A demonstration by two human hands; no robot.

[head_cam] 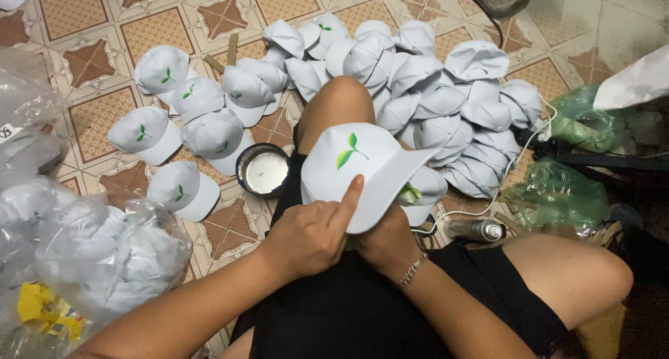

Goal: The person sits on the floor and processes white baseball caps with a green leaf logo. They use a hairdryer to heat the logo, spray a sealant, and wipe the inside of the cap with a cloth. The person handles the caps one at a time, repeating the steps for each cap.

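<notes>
Here, two hands [348, 237], one cap [362, 167], one tin [263, 169]

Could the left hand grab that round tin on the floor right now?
Probably yes, but not at once. The round tin sits open on the tiled floor beside the knee, nothing lying between. The left hand is busy pressing on the white cap, so it must let go first.

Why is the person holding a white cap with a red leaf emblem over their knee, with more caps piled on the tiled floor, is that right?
Nearly: the emblem on the white cap is green, not red, as the head view shows. Both hands, left and right, hold it over the knee, and caps lie piled on the tiled floor.
</notes>
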